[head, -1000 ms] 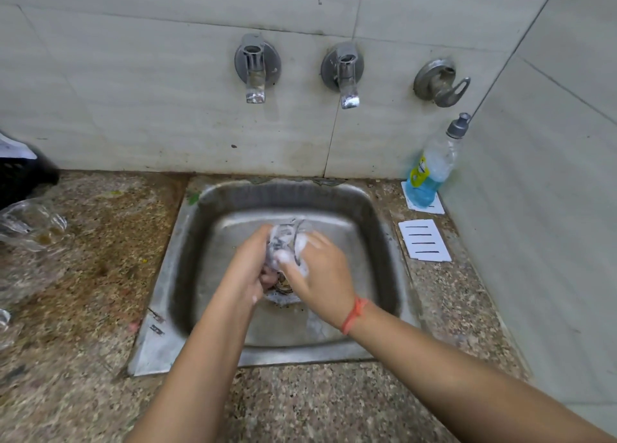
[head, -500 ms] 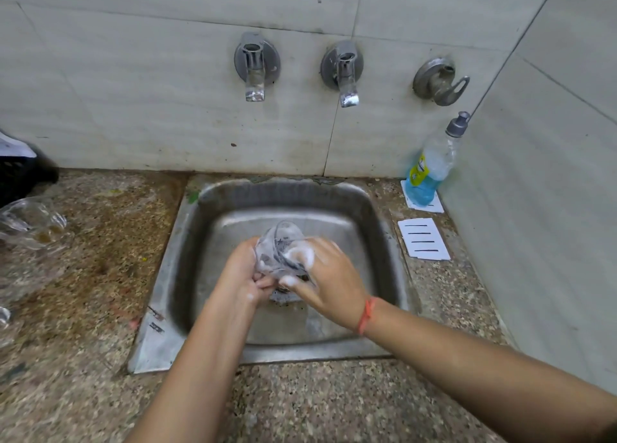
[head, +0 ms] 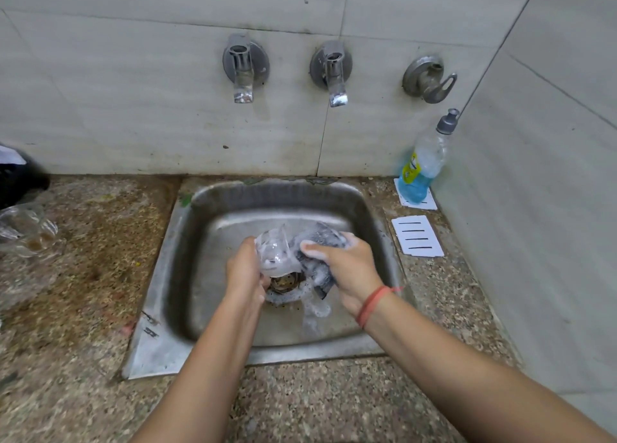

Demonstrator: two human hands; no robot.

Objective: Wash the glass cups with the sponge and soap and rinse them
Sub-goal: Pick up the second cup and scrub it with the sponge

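Over steel sink (head: 157,325) — glass cup (head: 275,257) clear, foam-coated.

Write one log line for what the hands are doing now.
step: scrub | left hand: holds soapy cup | right hand: holds sponge against cup | over sink | taps: no water

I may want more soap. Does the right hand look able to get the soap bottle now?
Probably not yet: the right hand grips the sponge against the glass cup. The way to the soap bottle looks open otherwise.
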